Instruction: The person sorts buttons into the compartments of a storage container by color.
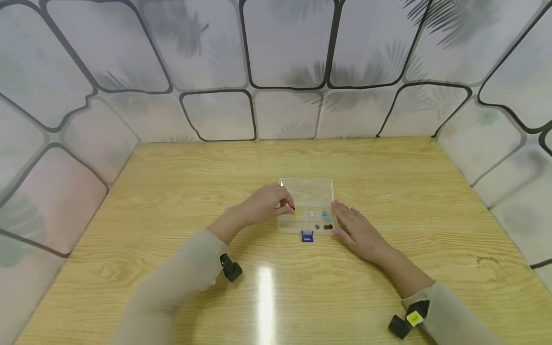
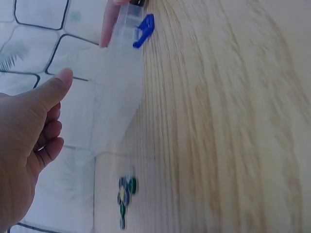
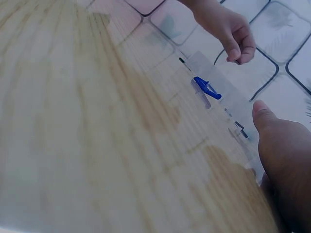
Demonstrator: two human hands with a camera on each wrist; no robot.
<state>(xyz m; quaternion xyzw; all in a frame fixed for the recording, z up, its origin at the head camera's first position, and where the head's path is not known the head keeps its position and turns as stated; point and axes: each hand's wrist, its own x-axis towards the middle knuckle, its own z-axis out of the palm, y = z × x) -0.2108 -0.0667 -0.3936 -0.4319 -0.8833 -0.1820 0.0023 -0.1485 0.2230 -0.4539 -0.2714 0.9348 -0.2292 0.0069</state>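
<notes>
A clear plastic compartment box point(image 1: 293, 223) lies on the table with its see-through lid point(image 1: 307, 191) raised at the back. My left hand point(image 1: 268, 203) is over its left compartments, fingers curled, and seems to pinch a small dark piece point(image 3: 236, 61) at the fingertips; its kind is too small to tell. With straight fingers, my right hand point(image 1: 360, 232) rests against the box's right side, thumb near the front corner. Small brown pieces point(image 1: 328, 226), blue pieces point(image 1: 325, 214) and a yellow piece point(image 1: 295, 213) sit in the compartments. A blue latch point(image 1: 307, 236) hangs at the front.
Several small green and blue round pieces point(image 2: 124, 196) lie grouped on the table in the left wrist view; my left arm seems to hide them in the head view. Wood-grain tabletop point(image 1: 207, 167) surrounds the box, and patterned fabric walls point(image 1: 284, 115) enclose the table's back and sides.
</notes>
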